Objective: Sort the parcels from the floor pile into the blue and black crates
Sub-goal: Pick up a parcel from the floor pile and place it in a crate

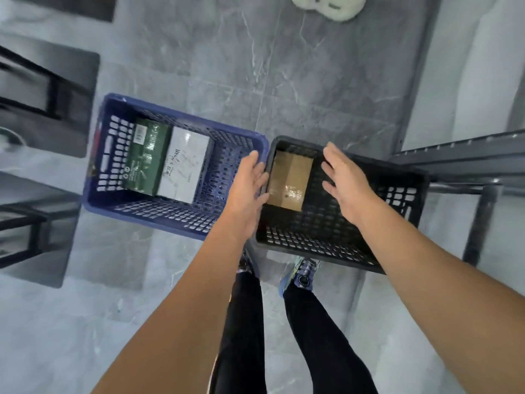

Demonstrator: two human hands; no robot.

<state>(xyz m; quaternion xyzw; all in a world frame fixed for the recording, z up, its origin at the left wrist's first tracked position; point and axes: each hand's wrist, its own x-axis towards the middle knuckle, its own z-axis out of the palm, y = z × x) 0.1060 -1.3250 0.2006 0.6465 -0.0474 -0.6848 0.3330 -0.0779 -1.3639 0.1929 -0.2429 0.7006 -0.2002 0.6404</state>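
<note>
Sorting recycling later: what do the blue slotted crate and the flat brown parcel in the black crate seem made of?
Blue slotted crate: moulded plastic, fairly matt, given its uniform slotted walls. Flat brown parcel: probably cardboard, matt, with glossy clear tape glinting.

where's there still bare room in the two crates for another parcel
Black perforated plastic crate: bare floor right of and nearer than the brown cardboard parcel, under the open right hand. Blue perforated plastic crate: only a strip between the white box and its right wall; its left is crowded by the green box.
</note>
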